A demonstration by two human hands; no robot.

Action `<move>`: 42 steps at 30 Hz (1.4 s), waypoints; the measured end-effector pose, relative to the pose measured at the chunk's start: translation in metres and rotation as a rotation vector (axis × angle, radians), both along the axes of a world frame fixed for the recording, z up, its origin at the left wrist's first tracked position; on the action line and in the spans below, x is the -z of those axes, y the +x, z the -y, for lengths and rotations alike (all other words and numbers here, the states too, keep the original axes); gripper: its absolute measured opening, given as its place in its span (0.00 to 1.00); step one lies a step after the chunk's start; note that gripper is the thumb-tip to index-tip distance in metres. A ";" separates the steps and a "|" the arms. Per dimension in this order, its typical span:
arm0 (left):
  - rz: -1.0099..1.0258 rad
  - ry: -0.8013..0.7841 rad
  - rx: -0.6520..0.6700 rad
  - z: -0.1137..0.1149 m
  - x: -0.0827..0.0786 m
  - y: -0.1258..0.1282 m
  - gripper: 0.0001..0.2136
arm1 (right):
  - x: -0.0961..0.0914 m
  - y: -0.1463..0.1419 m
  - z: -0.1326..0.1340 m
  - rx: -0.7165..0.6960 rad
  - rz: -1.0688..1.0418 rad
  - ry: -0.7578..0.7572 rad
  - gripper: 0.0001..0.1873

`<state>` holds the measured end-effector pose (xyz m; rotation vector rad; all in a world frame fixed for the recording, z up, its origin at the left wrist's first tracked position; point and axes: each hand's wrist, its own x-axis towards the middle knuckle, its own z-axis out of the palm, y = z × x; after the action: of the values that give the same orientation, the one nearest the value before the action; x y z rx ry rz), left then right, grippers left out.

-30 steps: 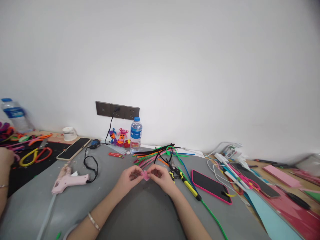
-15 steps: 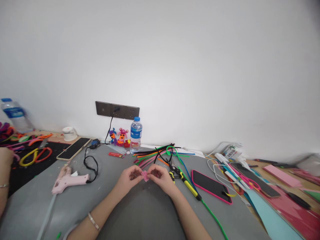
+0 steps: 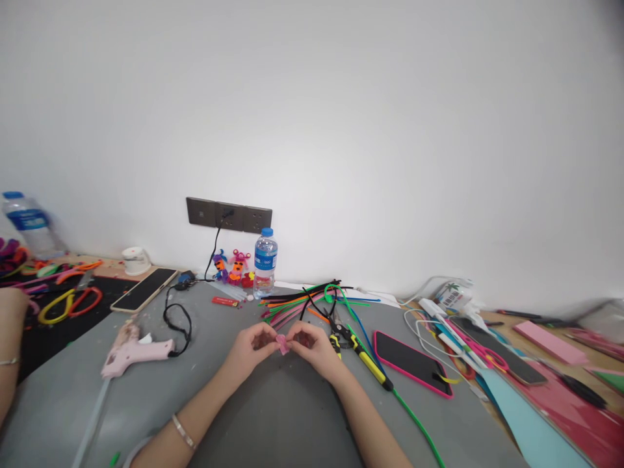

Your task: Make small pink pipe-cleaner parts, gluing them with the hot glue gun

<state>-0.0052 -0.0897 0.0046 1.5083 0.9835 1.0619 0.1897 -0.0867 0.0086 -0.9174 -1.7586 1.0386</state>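
Note:
A small pink piece (image 3: pixel 282 344), perhaps bent pipe cleaner, is pinched between both my hands above the grey mat (image 3: pixel 273 416). My left hand (image 3: pixel 253 348) grips it from the left with thumb and forefinger. From the other side my right hand (image 3: pixel 312 344) pinches it the same way. The piece is too small for its exact shape to show. Just beyond my right hand lie yellow-and-black pliers (image 3: pixel 365 364) and a bundle of coloured pipe cleaners (image 3: pixel 292 302).
A pink glue gun (image 3: pixel 139 351) lies on the left, with a phone (image 3: pixel 145 290) behind it. A water bottle (image 3: pixel 265 263) stands by two small figures (image 3: pixel 238 268). Right are a pink-cased phone (image 3: pixel 412 364) and coloured sheets (image 3: pixel 526 416). Another person's arm (image 3: pixel 10 351) reaches in at far left.
The pink piece has turned slightly between my fingertips. My hands stay in nearly the same place, and everything else lies still.

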 end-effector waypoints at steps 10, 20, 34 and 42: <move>-0.011 0.022 -0.017 0.000 -0.002 0.000 0.08 | 0.000 -0.001 0.000 0.027 0.025 0.041 0.08; 0.039 0.017 -0.015 -0.001 0.004 -0.001 0.10 | -0.003 -0.007 0.003 0.053 0.008 0.060 0.03; 0.118 -0.046 0.001 0.000 -0.003 0.001 0.09 | -0.007 -0.009 0.005 0.081 0.066 0.159 0.04; 0.139 -0.035 -0.029 -0.001 -0.001 0.001 0.09 | -0.003 -0.009 0.004 0.056 0.103 0.180 0.04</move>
<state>-0.0047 -0.0889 0.0053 1.3763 0.9248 1.1485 0.1808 -0.0907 0.0117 -0.9142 -1.8667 0.7948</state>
